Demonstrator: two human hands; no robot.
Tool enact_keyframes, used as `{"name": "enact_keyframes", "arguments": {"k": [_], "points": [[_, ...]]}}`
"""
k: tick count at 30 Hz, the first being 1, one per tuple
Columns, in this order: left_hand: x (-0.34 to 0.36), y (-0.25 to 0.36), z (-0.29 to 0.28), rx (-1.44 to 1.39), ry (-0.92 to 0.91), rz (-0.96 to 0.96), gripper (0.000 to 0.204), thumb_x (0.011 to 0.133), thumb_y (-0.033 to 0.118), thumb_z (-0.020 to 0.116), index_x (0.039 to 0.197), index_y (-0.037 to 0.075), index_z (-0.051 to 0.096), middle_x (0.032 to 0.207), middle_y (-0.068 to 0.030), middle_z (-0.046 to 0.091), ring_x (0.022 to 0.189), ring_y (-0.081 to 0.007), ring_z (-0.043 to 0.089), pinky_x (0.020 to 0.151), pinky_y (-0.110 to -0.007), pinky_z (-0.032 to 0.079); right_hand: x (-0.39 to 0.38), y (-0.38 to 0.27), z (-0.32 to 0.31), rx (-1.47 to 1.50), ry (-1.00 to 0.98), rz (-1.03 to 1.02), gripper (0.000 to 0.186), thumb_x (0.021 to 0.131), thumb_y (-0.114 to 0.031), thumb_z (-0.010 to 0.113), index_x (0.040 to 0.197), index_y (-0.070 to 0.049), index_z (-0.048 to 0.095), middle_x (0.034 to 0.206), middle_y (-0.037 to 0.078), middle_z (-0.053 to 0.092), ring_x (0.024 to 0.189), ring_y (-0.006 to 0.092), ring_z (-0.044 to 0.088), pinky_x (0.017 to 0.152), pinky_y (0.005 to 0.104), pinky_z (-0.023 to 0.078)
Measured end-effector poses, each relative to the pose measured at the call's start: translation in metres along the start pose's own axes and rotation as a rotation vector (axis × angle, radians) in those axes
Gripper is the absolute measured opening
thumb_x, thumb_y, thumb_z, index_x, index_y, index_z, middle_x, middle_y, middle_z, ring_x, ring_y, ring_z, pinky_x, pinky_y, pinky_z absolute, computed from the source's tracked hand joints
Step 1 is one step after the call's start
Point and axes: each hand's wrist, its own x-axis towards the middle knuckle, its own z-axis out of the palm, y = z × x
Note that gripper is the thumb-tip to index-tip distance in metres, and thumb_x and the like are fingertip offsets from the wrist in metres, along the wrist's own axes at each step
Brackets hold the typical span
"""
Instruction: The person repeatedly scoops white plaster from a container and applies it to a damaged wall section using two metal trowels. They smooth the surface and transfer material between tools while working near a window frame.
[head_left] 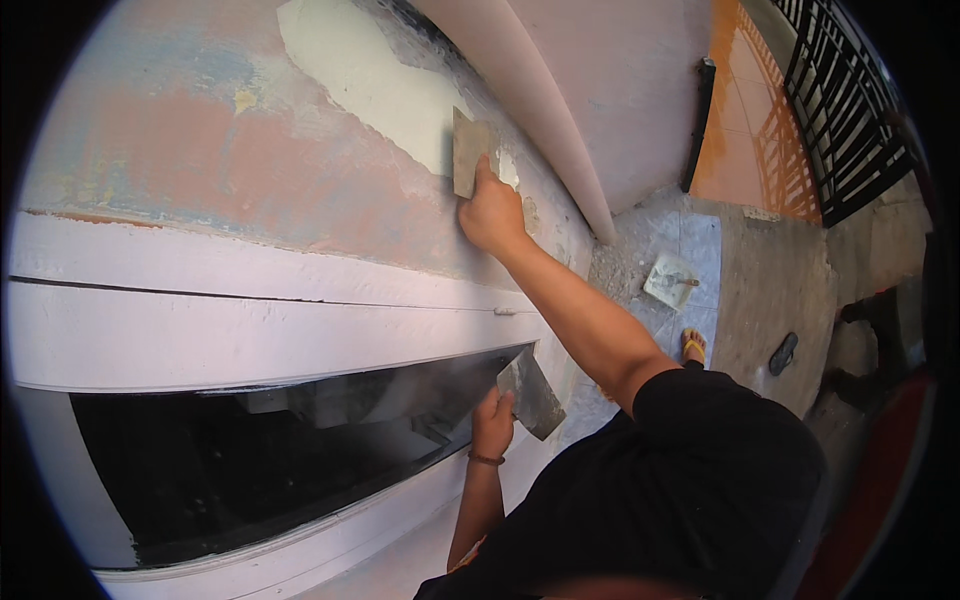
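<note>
My right hand (492, 212) reaches up and presses a flat putty scraper (468, 150) against a wall (250, 160) of worn pink and orange paint. The blade sits at the edge of a fresh white putty patch (350, 70). Lower down, my left hand (490, 422), with a thin band at the wrist, holds a second wide metal blade (530, 395) smeared with grey putty. It is next to the white window frame (250, 330) and its dark glass (280, 440).
On the grey floor below lie a square board with putty and a small tool (670, 280), my foot in a sandal (693, 347) and a loose dark sandal (783, 352). A black metal gate (850, 100) and orange tiles (750, 140) are at the upper right.
</note>
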Motion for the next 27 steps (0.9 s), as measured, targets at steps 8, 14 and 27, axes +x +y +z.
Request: {"name": "enact_keyframes", "arguments": {"k": [8,14,27], "points": [[0.030,0.000,0.022,0.052,-0.144,-0.192,0.027,0.100,0.017,0.050,0.116,-0.001,0.062,0.093,-0.0111,0.066,0.080,-0.0162,0.063,0.068,-0.030,0.051,-0.082,-0.050,-0.059,0.459,0.184,-0.688,0.083,0.074,0.005,0.060,0.151,0.003,0.027,0.137,0.034,0.048,0.097,0.0459,0.065,0.082,0.0436,0.055],[0.046,0.029,0.031,-0.525,0.020,-0.223,0.031,0.100,0.014,0.048,0.127,-0.001,0.053,0.111,-0.0102,0.066,0.087,-0.0196,0.068,0.077,-0.034,0.059,-0.112,0.105,-0.140,0.637,0.053,0.221,0.033,0.092,-0.015,0.056,0.119,0.004,0.061,0.110,0.013,0.068,0.098,0.0243,0.064,0.087,0.0346,0.050],[0.073,0.069,0.186,-1.168,-0.116,-0.522,0.041,0.097,0.023,0.057,0.130,0.000,0.054,0.123,-0.0132,0.062,0.107,-0.0270,0.064,0.089,-0.041,0.053,-0.131,0.232,-0.318,0.377,-0.111,0.184,0.030,0.090,-0.007,0.065,0.119,0.002,0.062,0.111,0.010,0.069,0.104,0.0284,0.065,0.093,0.0355,0.050]]}}
